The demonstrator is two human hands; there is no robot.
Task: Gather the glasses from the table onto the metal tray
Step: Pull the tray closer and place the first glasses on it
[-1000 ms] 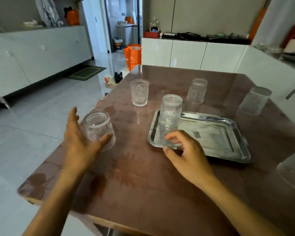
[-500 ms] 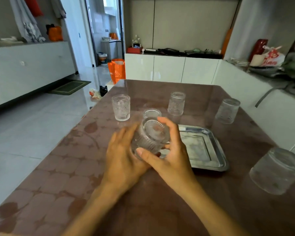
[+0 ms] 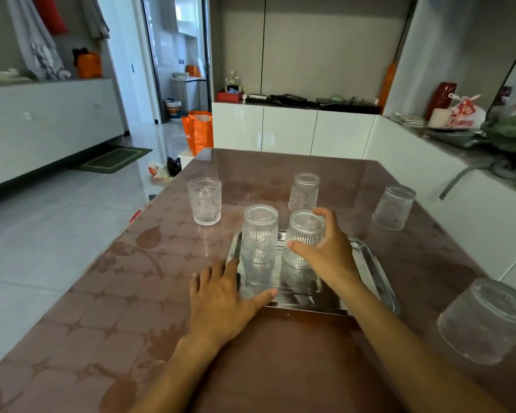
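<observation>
The metal tray (image 3: 373,272) lies in the middle of the brown table. Two ribbed glasses stand upside down on its left half: one (image 3: 259,234) free, and a second glass (image 3: 303,238) with my right hand (image 3: 325,251) wrapped around its side. My left hand (image 3: 224,299) lies flat with fingers spread on the table at the tray's near left corner, thumb on the rim. Off the tray are an upright glass (image 3: 205,201) at far left, and inverted glasses at the back (image 3: 304,192), far right (image 3: 393,207) and near right (image 3: 486,320).
The table (image 3: 131,293) ends at the left over a pale tiled floor. White cabinets (image 3: 289,129) run behind it and a cluttered counter (image 3: 474,135) lies along the right. An orange bag (image 3: 198,132) stands on the floor past the far left corner.
The glass held in both hands above the table now stands on the tray beside the first one. My left hand has let go and dropped flat by the tray.
</observation>
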